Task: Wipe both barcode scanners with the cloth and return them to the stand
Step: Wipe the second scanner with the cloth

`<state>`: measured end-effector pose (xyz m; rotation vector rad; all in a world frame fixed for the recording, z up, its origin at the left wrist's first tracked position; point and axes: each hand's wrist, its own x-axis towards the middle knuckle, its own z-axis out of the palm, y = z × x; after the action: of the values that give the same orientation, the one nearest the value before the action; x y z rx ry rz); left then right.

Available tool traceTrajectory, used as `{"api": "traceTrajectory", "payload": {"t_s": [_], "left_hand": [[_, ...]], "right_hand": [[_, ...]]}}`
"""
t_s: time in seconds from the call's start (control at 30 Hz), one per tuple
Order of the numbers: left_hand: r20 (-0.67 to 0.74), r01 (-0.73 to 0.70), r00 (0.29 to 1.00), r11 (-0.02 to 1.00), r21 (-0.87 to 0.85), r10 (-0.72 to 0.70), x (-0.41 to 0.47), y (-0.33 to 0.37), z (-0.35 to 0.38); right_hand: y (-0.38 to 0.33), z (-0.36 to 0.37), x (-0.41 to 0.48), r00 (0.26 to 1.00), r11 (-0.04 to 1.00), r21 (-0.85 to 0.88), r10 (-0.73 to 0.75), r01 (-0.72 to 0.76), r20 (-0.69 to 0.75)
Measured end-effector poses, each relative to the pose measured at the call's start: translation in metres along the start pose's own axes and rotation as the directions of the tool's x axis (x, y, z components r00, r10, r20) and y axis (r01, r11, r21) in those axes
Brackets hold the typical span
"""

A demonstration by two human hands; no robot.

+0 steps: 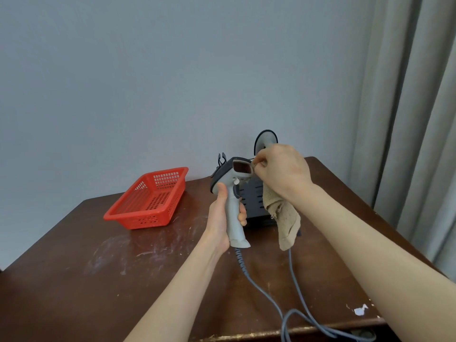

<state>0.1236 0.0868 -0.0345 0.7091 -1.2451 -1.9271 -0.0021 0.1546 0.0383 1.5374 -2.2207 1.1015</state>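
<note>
My left hand (223, 215) grips the grey handle of a barcode scanner (234, 193), held upright above the table with its dark window facing me. My right hand (281, 171) pinches a beige cloth (283, 218) against the right edge of the scanner's head; the rest of the cloth hangs down below my wrist. Behind the scanner stands the dark stand (254, 201), partly hidden by the scanner and the cloth. A round black and grey part (265, 139) shows above my right hand; I cannot tell whether it belongs to the second scanner.
A red plastic basket (148, 201) sits at the back left of the brown table (123, 280). Grey cables (293, 292) run from the scanner and stand to the front edge. A wall is behind, and a curtain (414, 119) hangs at the right.
</note>
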Motion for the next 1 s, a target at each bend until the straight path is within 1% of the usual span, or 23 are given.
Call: {"api": "traceTrajectory", "payload": {"t_s": [0.07,0.2,0.27,0.37,0.43,0.57,0.67,0.73,0.8,0.83,0.87,0.9,0.93,0.97,1.0], "left_hand": [[0.012,0.002,1.000,1.000,0.000,-0.002,0.000,0.000,0.002],[0.032,-0.007,0.999,1.000,0.003,0.007,-0.001,0.001,0.005],[0.035,-0.007,0.999,1.000,0.017,0.007,0.000,0.001,0.004],[0.028,-0.021,0.999,0.998,0.055,0.019,0.000,0.000,0.003],[0.026,-0.022,0.999,0.997,0.077,0.020,0.000,-0.001,0.002],[0.027,-0.048,0.999,0.994,0.098,0.045,0.000,0.001,0.002],[0.016,-0.052,0.999,0.994,0.094,0.051,0.001,0.000,0.002],[0.013,-0.047,0.999,0.994,0.098,0.046,0.001,0.000,0.002],[0.005,-0.038,0.999,0.994,0.102,0.038,0.002,0.001,0.002],[-0.002,-0.034,0.999,0.994,0.108,0.034,0.002,0.002,0.003],[-0.008,-0.033,0.999,0.993,0.111,0.034,0.002,0.002,0.003],[-0.012,-0.037,0.999,0.994,0.105,0.038,0.002,0.002,0.003],[-0.015,-0.044,0.999,0.994,0.097,0.046,0.003,0.003,0.004],[-0.015,-0.051,0.998,0.995,0.091,0.053,0.003,0.004,0.005],[-0.017,-0.053,0.998,0.995,0.089,0.055,0.004,0.004,0.005]], "right_hand": [[-0.002,-0.001,0.000,0.999,0.993,0.114,0.036,-0.036,0.001],[-0.003,0.001,0.002,0.997,0.968,0.241,0.069,-0.075,0.037],[-0.004,-0.001,0.002,0.995,0.921,0.378,0.071,-0.091,0.067],[-0.007,-0.006,-0.001,0.990,0.812,0.576,0.014,-0.093,0.140],[-0.006,-0.009,-0.002,0.981,0.781,0.618,-0.035,-0.093,0.192],[0.000,-0.011,0.001,0.964,0.855,0.519,-0.111,-0.031,0.241],[0.001,-0.013,0.005,0.963,0.929,0.371,-0.105,0.005,0.250],[0.004,-0.013,0.008,0.960,0.974,0.223,-0.089,0.028,0.266],[0.007,-0.014,0.009,0.960,0.998,-0.009,-0.059,0.064,0.274],[0.009,-0.014,0.009,0.969,0.992,-0.109,-0.037,0.065,0.245],[0.011,-0.014,0.008,0.981,0.985,-0.162,-0.021,0.053,0.192],[0.012,-0.013,0.007,0.992,0.986,-0.164,-0.013,0.034,0.127],[0.012,-0.012,0.005,0.998,0.994,-0.113,-0.008,0.015,0.063],[0.011,-0.012,0.003,1.000,1.000,-0.027,-0.004,0.004,0.023],[0.009,-0.011,0.001,1.000,0.998,0.058,-0.017,0.016,0.013]]}}
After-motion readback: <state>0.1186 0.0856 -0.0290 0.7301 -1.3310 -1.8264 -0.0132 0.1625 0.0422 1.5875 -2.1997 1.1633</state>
